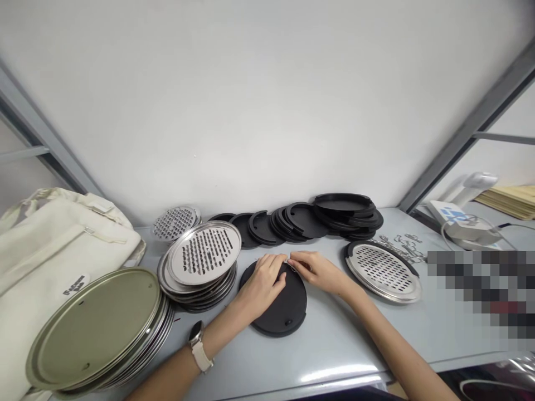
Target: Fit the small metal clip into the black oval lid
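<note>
A black round plastic disc (280, 312) lies on the table before me, with a small hole near its front rim. My left hand (264, 284) is over its far part, fingers closed at the rim. At that same rim, my right hand (315, 270) pinches a small shiny metal clip (287, 261), mostly hidden by the fingertips of both hands. To the right sits a perforated metal grater plate (382, 270) with a black rim piece. Loose metal clips (407, 245) are scattered behind it.
Stacked grater plates (204, 253) stand left of the disc, beside a pile of olive-green round trays (96, 328). Black discs and rims (307, 220) line the wall. A cream bag (62, 239) is at far left, a white device (455, 220) at right.
</note>
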A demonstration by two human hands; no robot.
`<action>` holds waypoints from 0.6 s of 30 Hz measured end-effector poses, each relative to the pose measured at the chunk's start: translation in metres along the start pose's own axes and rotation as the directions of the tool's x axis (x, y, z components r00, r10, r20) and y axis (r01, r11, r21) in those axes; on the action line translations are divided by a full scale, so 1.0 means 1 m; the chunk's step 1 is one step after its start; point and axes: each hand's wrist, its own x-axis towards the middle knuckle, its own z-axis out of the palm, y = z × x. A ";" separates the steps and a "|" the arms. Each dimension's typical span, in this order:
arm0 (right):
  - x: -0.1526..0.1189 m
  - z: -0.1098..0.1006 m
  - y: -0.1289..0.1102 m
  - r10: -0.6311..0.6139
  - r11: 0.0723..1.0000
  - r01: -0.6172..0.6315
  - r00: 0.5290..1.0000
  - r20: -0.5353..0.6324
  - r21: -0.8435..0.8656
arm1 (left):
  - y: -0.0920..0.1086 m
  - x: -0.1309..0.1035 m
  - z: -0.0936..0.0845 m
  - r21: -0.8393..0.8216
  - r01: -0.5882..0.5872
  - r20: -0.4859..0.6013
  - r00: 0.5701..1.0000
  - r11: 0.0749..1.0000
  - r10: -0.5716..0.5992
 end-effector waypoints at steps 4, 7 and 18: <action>0.000 0.000 0.000 -0.007 1.000 0.007 1.000 0.028 0.021 | 0.000 0.000 0.000 0.015 -0.024 0.009 1.000 1.000 0.024; 0.001 0.000 0.001 -0.011 1.000 0.010 0.999 0.045 0.022 | 0.002 0.000 -0.001 0.033 -0.027 0.018 0.999 0.999 0.026; 0.001 0.008 0.000 -0.020 0.996 0.018 0.999 -0.025 -0.085 | 0.006 0.002 -0.004 0.136 0.063 -0.030 0.998 0.989 -0.060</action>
